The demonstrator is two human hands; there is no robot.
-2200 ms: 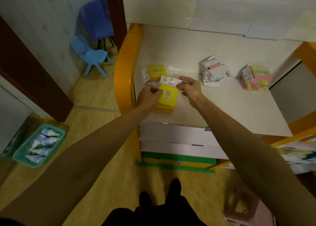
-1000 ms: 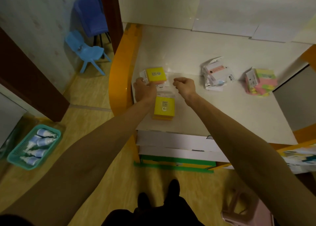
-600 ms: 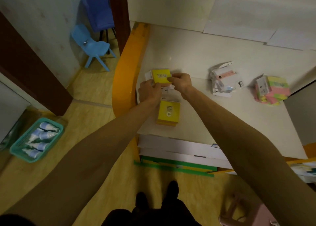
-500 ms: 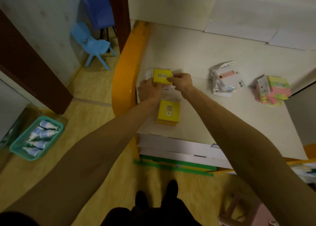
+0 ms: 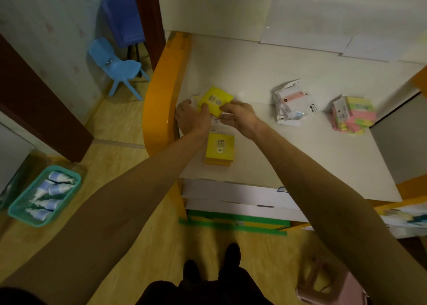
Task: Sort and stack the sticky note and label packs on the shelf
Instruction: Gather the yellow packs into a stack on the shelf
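A yellow sticky note pack (image 5: 216, 101) is being held tilted just above the shelf (image 5: 254, 78), near its orange left edge (image 5: 159, 101). The left hand (image 5: 193, 117) is gripping the pack's near-left corner with curled fingers, thumb on the yellow face. The right hand (image 5: 238, 117) is pinching the pack's right corner, its other fingers lying loosely extended beneath.

Directly nearer the person, a yellow stack (image 5: 219, 148) of like packs is lying flat and squared on the shelf, apart from the held pack. White packaging is showing under the hands; whether further yellow packs are lying there cannot be told.

Progress, as a judgement: the yellow group is partly stacked, and the held pack is probably going onto that stack next.

Remaining work is lying to the right. A white label pack heap (image 5: 292, 106) is sitting loose and crumpled, well apart from the yellow stack. Farther right, a pink and green sticky note pile (image 5: 353, 115) is sitting skewed, its layers not aligned. Both groups are appearing unsorted.

On the floor, a teal basket (image 5: 44, 195) of tubes and a blue chair (image 5: 117, 66) are standing outside the work area.
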